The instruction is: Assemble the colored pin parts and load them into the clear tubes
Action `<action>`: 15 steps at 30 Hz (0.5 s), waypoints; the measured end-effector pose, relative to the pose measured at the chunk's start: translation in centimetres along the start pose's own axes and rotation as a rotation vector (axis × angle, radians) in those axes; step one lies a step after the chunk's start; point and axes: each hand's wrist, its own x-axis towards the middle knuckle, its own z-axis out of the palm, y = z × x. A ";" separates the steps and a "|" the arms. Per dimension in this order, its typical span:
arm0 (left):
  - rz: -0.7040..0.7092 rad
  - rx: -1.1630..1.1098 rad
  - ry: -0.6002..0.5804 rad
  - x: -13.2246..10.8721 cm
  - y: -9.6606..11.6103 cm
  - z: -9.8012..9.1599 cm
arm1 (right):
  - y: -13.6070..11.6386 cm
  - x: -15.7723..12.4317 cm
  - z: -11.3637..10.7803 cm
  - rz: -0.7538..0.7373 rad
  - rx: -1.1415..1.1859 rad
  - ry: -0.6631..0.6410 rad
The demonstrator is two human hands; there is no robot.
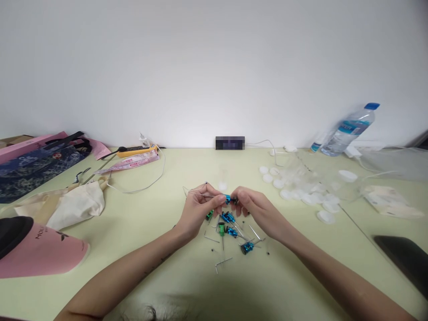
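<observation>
While left hand (200,206) and right hand (256,207) meet just above bench (167,254), both pinch one blue part (228,199); left also grips thin metal rod (199,193). Looks partway: loose blue parts (230,218), green part (209,215), bent pins (222,263) lie untouched below.

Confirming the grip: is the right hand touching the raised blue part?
Touching: the head view shows the right hand pinching the blue part with no gap.

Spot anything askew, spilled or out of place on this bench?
The water bottle at back right leans steeply rather than standing. Loose blue parts and hex keys lie scattered below the left hand and right hand, which pinch another. No spill visible.
</observation>
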 end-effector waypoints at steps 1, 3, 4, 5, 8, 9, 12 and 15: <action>0.003 0.002 0.002 0.0 0.0 0.0 | 0.0 0.0 0.1 -0.014 -0.002 -0.001; 0.009 0.014 0.012 0.1 0.0 -0.1 | 0.0 0.0 0.2 -0.059 0.003 0.066; 0.011 0.019 0.018 0.2 0.0 -0.1 | -0.1 0.0 0.3 -0.085 0.005 0.114; 0.011 0.023 0.021 0.2 0.0 -0.1 | -0.2 0.1 0.2 -0.104 0.009 0.155; 0.003 0.021 0.019 0.1 0.1 0.0 | -0.2 0.2 -0.1 -0.043 0.012 0.177; -0.001 0.018 0.018 0.1 0.1 0.0 | -0.2 0.2 -0.2 -0.013 0.017 0.149; -0.009 0.022 0.020 0.0 0.1 0.1 | 0.0 0.1 -0.3 0.011 0.021 -0.002; 0.006 0.039 0.040 0.1 0.1 0.0 | -0.3 0.0 -0.1 -0.024 0.025 0.001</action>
